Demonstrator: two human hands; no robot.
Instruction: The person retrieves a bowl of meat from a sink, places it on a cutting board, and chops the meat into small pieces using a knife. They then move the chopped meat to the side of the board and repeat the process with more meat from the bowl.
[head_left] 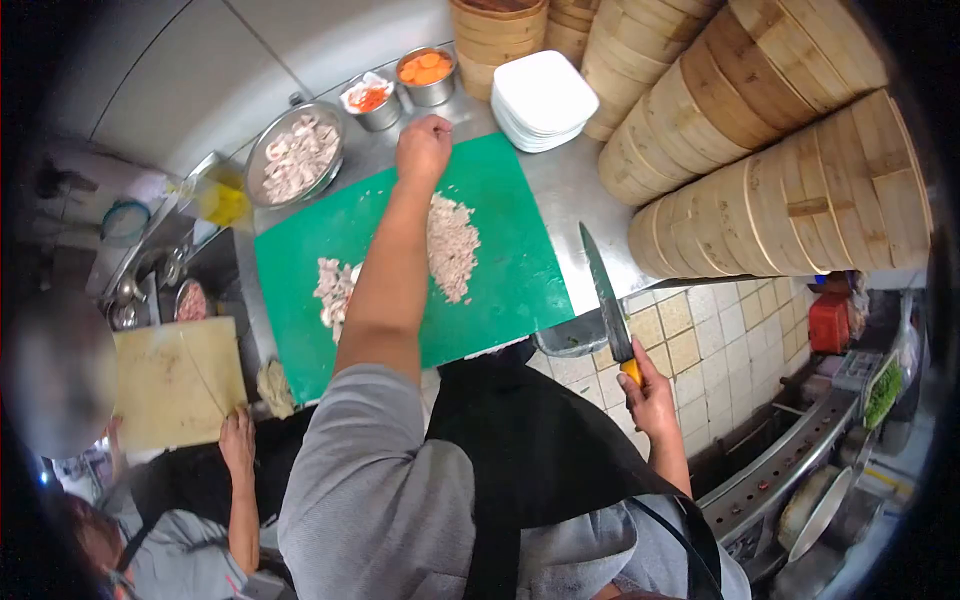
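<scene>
My right hand (654, 398) grips a kitchen knife (606, 295) by its yellow handle, off the right side of the board, with the dark-stained blade pointing away from me. My left hand (424, 152) is stretched over the far edge of the green cutting board (512, 270). Its fingers are curled closed, and anything inside them is hidden. Finely chopped pale meat or mushroom (453, 248) lies in a heap on the board. Larger pale pieces (332, 292) lie to its left, partly covered by my left forearm.
Behind the board stand a metal bowl of pale pieces (298, 155), a tin of orange slices (425, 70), a tin of red shreds (372, 100) and stacked white plates (545, 95). Bamboo steamers (780, 210) tower at right. A co-worker's hand (238, 440) touches a cream board (180, 385).
</scene>
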